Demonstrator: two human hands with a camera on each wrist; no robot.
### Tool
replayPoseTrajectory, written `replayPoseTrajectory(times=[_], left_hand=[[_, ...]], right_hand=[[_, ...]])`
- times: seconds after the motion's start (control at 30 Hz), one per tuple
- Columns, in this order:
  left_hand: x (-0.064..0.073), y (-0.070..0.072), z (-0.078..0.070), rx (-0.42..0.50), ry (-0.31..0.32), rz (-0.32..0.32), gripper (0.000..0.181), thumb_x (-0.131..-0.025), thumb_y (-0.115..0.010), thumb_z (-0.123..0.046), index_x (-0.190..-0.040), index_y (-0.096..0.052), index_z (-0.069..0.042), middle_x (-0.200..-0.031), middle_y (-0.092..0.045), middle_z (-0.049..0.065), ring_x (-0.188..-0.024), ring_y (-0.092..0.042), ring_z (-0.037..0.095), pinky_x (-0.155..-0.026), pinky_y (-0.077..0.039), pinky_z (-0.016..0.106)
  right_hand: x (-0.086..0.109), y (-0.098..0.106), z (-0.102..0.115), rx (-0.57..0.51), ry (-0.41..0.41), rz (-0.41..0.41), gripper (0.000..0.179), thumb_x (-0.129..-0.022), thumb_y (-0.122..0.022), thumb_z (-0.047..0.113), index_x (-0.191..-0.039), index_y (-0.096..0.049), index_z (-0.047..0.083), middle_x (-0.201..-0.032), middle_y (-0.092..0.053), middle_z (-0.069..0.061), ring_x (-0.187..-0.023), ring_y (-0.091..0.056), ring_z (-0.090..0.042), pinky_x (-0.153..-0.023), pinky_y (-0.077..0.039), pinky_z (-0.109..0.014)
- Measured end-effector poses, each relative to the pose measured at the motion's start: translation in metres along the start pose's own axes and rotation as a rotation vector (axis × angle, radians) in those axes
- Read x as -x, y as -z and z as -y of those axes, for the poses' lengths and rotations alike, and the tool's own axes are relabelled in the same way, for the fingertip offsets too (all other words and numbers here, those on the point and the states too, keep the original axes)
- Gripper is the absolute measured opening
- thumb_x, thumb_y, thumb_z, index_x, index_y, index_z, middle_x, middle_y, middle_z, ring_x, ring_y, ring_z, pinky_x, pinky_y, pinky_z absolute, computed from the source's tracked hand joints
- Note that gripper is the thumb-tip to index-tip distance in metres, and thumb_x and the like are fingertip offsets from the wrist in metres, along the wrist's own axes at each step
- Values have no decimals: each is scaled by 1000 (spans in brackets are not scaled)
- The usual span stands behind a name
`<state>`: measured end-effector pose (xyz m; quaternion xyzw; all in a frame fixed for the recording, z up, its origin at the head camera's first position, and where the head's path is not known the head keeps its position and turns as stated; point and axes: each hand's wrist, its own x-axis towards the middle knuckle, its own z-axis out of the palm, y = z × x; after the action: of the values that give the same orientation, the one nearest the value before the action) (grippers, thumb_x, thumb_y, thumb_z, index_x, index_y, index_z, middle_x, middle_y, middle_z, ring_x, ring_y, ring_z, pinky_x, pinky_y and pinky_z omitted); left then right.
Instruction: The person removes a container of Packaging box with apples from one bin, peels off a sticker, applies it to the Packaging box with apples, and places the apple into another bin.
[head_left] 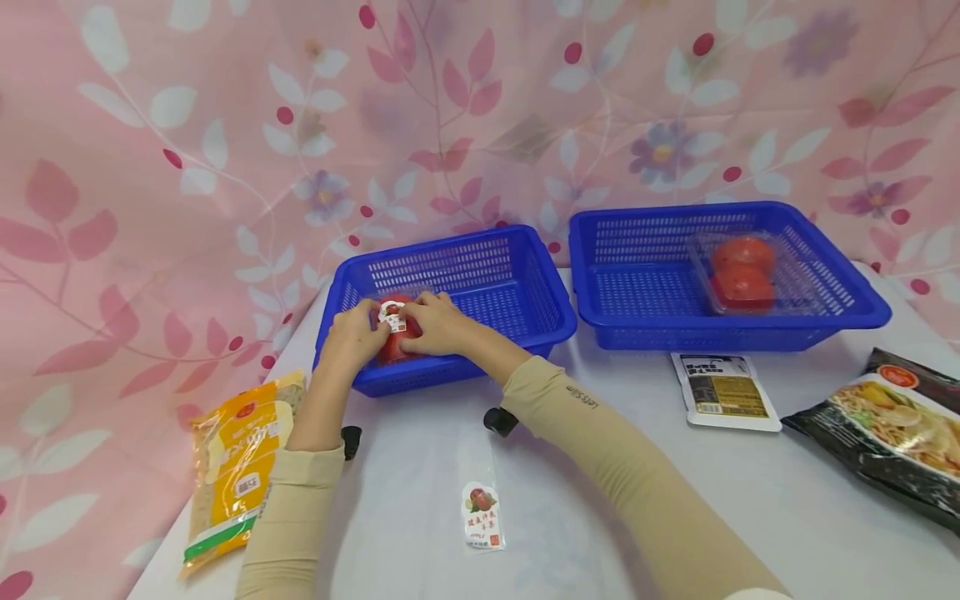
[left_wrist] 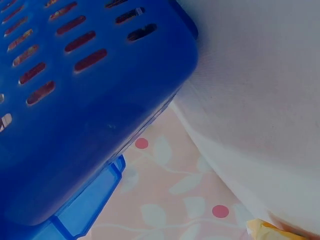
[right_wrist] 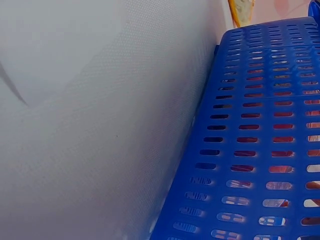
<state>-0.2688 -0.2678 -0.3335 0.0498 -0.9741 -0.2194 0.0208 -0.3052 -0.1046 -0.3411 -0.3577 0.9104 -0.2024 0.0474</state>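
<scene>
Both hands are inside the left blue basket [head_left: 487, 310], over a clear package of red round fruit [head_left: 395, 352]. A white sticker with a red fruit picture [head_left: 392, 317] lies between their fingertips, above the fruit. My left hand [head_left: 354, 340] pinches its left edge with curled fingers. From the other side, my right hand [head_left: 441, 327] holds the right edge by thumb and index finger. How much of the sticker touches the package cannot be made out. The wrist views show the basket's slotted wall [right_wrist: 250, 140] and outer corner [left_wrist: 115, 100], without either hand.
Another blue basket [head_left: 637, 292] at right holds a clear pack of two red fruits [head_left: 742, 275]. A similar sticker on a clear strip [head_left: 481, 517] lies in front. A yellow bag [head_left: 232, 467] is at left; a white-and-gold pouch [head_left: 723, 392] and black noodle bag [head_left: 900, 425] are at right.
</scene>
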Motion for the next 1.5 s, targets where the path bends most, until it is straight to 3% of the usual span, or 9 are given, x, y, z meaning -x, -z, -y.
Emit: replayPoseTrajectory(times=[0.23,0.3,0.4,0.6,0.7,0.83,0.97,1.1,1.5], left_hand=[[3,1,2,20,-8,34,50,-88,-51,-22,-133,-37,-4,-99,-56,18,-87,-54,35,-75,-49,49],[4,1,3,22,-11,42,49,-89,-51,-22,-132,-37,-3,-96,-55,18,-86,-54,34,-74,-49,47],[6,0,2,24,-23,36,49,-88,-50,-20,-133,-37,-2,-105,-55,20,-91,-53,35,-78,-48,49],[8,-2,-7,17,-90,-77,48,-89,-51,-19,-132,-41,-2,-128,-46,24,-115,-44,40,-90,-37,58],[11,-2,-15,18,-134,-148,46,-88,-53,-20,-130,-45,-2,-131,-43,24,-118,-40,43,-91,-36,59],[12,-2,-29,11,-198,-222,45,-87,-54,-20,-128,-48,-2,-130,-44,24,-116,-41,45,-93,-35,57],[13,-3,-41,-27,-269,-273,44,-86,-55,-20,-126,-51,-2,-127,-47,23,-117,-40,43,-100,-28,53],[15,-6,-51,-67,-317,-308,41,-86,-56,-19,-123,-53,-1,-124,-50,23,-115,-42,43,-99,-29,53],[17,-20,-83,-109,-340,-253,40,-88,-54,-23,-124,-55,-6,-126,-51,18,-115,-43,41,-92,-35,55]], right_hand=[[3,1,1,1,82,-36,51,-83,-63,38,-128,-53,16,-126,-47,-9,-118,-38,-23,-104,-24,-43],[5,1,0,-11,96,-36,51,-83,-64,36,-128,-53,15,-127,-47,-9,-119,-38,-24,-105,-23,-43],[10,2,-1,-10,104,-57,49,-83,-64,35,-127,-54,15,-127,-48,-8,-118,-39,-24,-104,-27,-42],[19,9,-5,0,125,-140,41,-84,-63,29,-121,-59,12,-124,-52,-7,-113,-43,-23,-97,-35,-37],[25,14,-8,-18,128,-154,39,-85,-63,26,-120,-59,10,-123,-53,-8,-114,-44,-24,-100,-32,-40],[30,21,-11,-2,137,-172,38,-85,-62,24,-119,-59,9,-122,-54,-8,-119,-44,-22,-107,-21,-46],[35,26,-16,26,127,-202,35,-85,-61,22,-118,-60,11,-122,-55,-6,-118,-45,-21,-107,-22,-44],[41,31,-21,42,98,-212,33,-86,-59,22,-118,-61,12,-122,-54,-6,-114,-47,-22,-99,-36,-37],[63,47,-43,106,-4,-250,32,-87,-60,22,-118,-61,13,-124,-53,-7,-114,-47,-26,-93,-41,-39]])
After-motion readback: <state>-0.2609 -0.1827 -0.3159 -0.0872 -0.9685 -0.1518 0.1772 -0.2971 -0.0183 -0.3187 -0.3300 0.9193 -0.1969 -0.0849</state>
